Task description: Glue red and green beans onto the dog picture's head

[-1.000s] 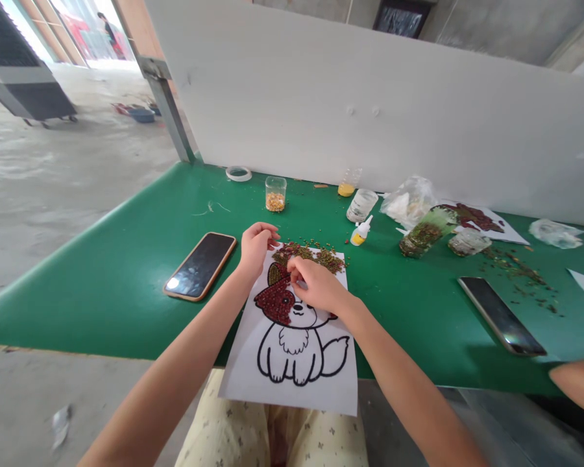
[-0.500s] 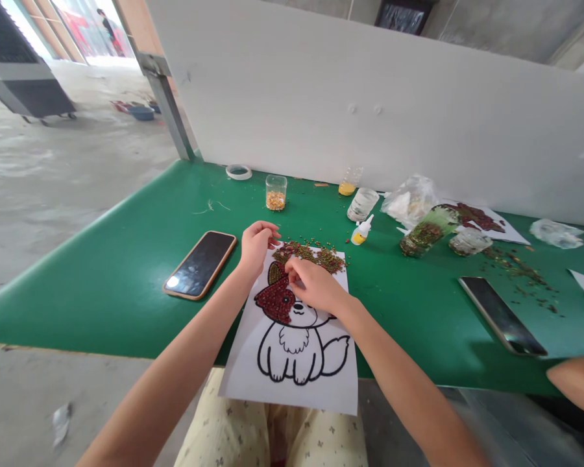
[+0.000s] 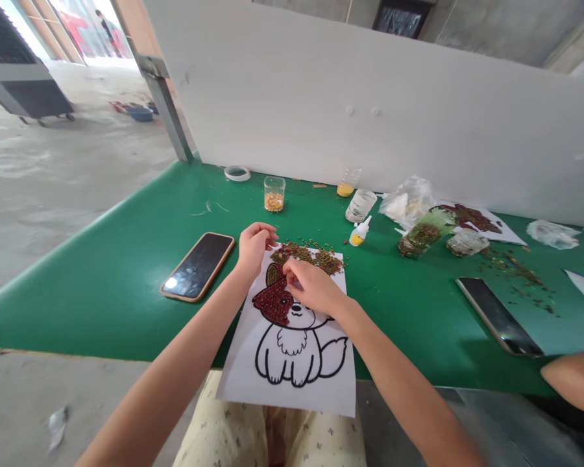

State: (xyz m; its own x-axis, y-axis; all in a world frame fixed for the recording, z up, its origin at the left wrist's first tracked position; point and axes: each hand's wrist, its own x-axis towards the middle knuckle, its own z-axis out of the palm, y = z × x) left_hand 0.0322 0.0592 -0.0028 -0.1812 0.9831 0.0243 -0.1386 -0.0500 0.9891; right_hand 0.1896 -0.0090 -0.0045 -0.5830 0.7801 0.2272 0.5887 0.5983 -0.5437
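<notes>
A white sheet of paper (image 3: 243,383) with a black-outlined cartoon fox or cat (image 3: 292,353) lies over the table's front edge. Dark red beans or seeds cover part of the face, and green ones fill one ear. A loose pile of green and reddish seeds (image 3: 328,261) is spread along the paper's top. My right hand (image 3: 314,285) is over the drawing's head, fingertips pinched together at the edge of the red area; anything between them is too small to make out. At the paper's upper left edge, my left hand (image 3: 255,248) rests with loosely bent fingers, thumb apart.
On the green table (image 3: 126,259) are a phone (image 3: 198,266) at left, another phone (image 3: 499,316) at right, a cup of corn kernels (image 3: 274,196), a glue bottle (image 3: 360,232), a tipped seed jar (image 3: 423,233) and a plastic bag (image 3: 406,200). Another person's arm (image 3: 574,383) is at right.
The whole view has shifted slightly. Both hands stay in nearly the same places over the paper, with the right fingertips still pinched at the head.
</notes>
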